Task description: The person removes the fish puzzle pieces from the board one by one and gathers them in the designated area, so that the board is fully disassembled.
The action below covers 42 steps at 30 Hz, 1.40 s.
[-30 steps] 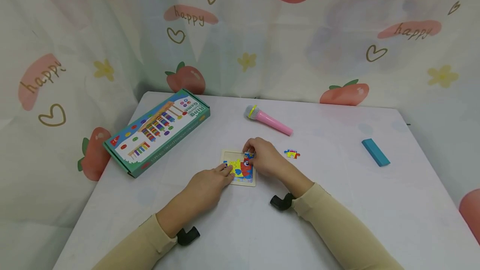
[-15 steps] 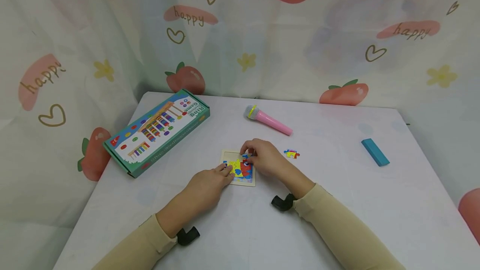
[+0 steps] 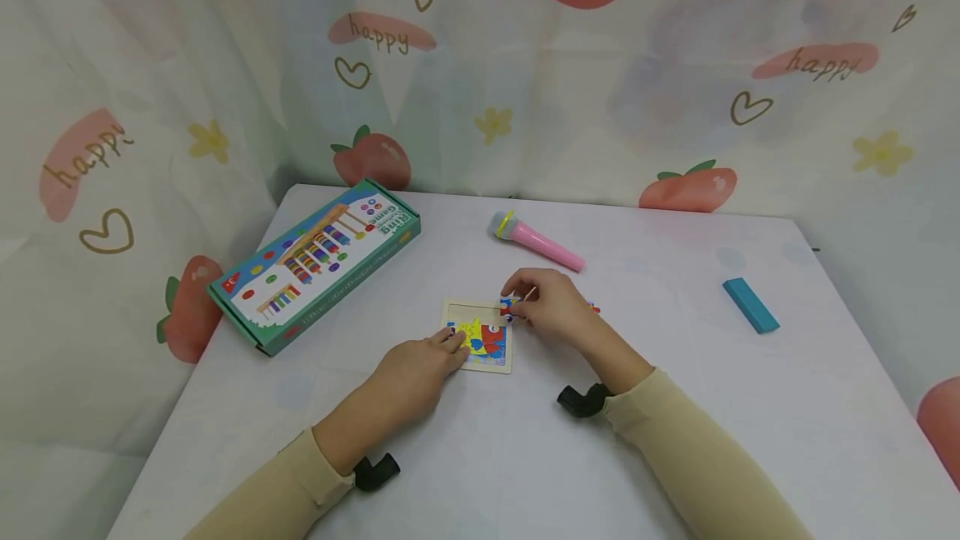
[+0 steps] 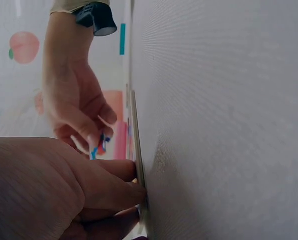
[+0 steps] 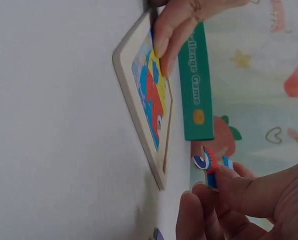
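Observation:
My left hand rests its fingers on the wooden puzzle board, which lies flat on the table. Assembled pieces in yellow, red and blue fill its lower part, while the bare wood of the tray shows along the far side. My right hand pinches a small red and blue puzzle piece between thumb and fingers. That piece is held above the board's far right corner, clear of it. Another loose puzzle piece lies on the table to the right, mostly hidden by my right hand.
A pink toy microphone lies beyond the board. To the left is a green game box, and far to the right a teal block. The white table meets a printed curtain at the back.
My right hand has lifted the puzzle piece off the board's far right part and moved a little right, over the other loose piece. My left hand stays where it was.

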Each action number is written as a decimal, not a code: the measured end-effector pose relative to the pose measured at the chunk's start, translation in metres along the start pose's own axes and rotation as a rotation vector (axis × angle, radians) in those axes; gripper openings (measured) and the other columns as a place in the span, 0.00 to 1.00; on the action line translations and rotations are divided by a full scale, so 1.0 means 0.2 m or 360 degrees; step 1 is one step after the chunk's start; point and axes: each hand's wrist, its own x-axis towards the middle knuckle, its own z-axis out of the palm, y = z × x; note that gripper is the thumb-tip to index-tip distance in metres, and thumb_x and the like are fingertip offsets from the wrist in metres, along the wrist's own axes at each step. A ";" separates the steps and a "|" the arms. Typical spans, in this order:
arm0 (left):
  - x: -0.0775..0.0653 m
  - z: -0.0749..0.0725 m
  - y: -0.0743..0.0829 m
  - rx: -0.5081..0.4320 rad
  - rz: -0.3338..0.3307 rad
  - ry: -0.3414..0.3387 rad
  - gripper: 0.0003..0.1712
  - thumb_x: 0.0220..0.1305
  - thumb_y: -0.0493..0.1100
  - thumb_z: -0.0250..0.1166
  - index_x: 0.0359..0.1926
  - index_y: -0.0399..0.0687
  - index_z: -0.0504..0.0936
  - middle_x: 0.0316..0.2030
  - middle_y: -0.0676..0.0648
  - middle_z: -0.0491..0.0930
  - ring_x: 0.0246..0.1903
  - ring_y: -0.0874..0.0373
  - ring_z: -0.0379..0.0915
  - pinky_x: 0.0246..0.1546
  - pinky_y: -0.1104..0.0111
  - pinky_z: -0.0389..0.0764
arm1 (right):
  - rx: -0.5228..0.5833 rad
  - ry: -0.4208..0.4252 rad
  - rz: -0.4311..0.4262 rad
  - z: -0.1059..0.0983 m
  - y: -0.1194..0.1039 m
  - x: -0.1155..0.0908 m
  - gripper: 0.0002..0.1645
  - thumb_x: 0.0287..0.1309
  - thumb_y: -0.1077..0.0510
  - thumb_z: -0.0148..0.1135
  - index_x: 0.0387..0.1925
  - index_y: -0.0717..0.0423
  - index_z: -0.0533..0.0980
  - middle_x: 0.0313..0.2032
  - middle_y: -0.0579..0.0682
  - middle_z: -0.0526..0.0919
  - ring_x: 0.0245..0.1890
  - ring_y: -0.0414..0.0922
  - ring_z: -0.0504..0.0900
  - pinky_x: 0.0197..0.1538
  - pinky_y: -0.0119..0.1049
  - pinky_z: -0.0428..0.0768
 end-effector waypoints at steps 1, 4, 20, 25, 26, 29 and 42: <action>0.00 0.00 0.00 -0.0004 0.0003 0.0008 0.31 0.70 0.39 0.71 0.73 0.53 0.80 0.76 0.50 0.75 0.78 0.51 0.69 0.66 0.53 0.83 | 0.0024 0.0008 0.0023 -0.03 0.02 -0.01 0.10 0.67 0.64 0.72 0.47 0.49 0.87 0.44 0.53 0.85 0.36 0.49 0.82 0.37 0.36 0.86; 0.00 0.01 0.00 -0.0019 0.0011 0.0030 0.30 0.71 0.38 0.71 0.73 0.53 0.81 0.76 0.50 0.76 0.78 0.51 0.70 0.67 0.53 0.83 | 0.0039 0.0030 0.0073 -0.11 0.08 -0.05 0.09 0.67 0.64 0.72 0.47 0.52 0.87 0.45 0.56 0.84 0.36 0.49 0.83 0.37 0.36 0.87; -0.01 0.00 0.00 0.0031 0.0004 0.0011 0.31 0.70 0.38 0.71 0.73 0.53 0.80 0.76 0.50 0.76 0.78 0.51 0.69 0.67 0.53 0.83 | -0.0053 0.0042 0.0436 -0.51 0.50 -0.21 0.17 0.72 0.61 0.69 0.59 0.58 0.84 0.48 0.61 0.77 0.34 0.47 0.85 0.38 0.32 0.88; -0.01 0.01 0.00 0.0034 0.0015 0.0023 0.32 0.69 0.38 0.72 0.73 0.54 0.81 0.76 0.50 0.76 0.78 0.51 0.70 0.66 0.54 0.84 | -0.0068 0.0033 0.0488 -0.54 0.55 -0.19 0.16 0.73 0.61 0.68 0.59 0.58 0.84 0.45 0.60 0.79 0.33 0.47 0.82 0.36 0.32 0.86; -0.01 0.01 0.00 0.0032 0.0017 0.0024 0.31 0.69 0.38 0.71 0.73 0.53 0.81 0.76 0.50 0.76 0.78 0.51 0.70 0.66 0.54 0.84 | -0.0072 0.0030 0.0492 -0.55 0.56 -0.19 0.15 0.73 0.60 0.67 0.58 0.58 0.84 0.45 0.59 0.79 0.33 0.47 0.82 0.35 0.32 0.86; -0.01 0.01 0.00 0.0021 0.0017 0.0026 0.31 0.70 0.37 0.71 0.73 0.53 0.81 0.76 0.49 0.76 0.78 0.51 0.70 0.66 0.53 0.84 | -0.0097 0.0023 0.0495 -0.55 0.57 -0.18 0.15 0.73 0.60 0.67 0.58 0.58 0.84 0.44 0.58 0.80 0.33 0.48 0.80 0.34 0.33 0.85; -0.01 0.00 0.00 0.0010 0.0008 0.0026 0.31 0.70 0.37 0.71 0.73 0.52 0.81 0.75 0.50 0.76 0.78 0.51 0.70 0.67 0.54 0.83 | -0.0163 0.0035 0.0497 -0.55 0.57 -0.20 0.15 0.73 0.60 0.67 0.58 0.58 0.84 0.43 0.57 0.79 0.39 0.50 0.77 0.34 0.33 0.83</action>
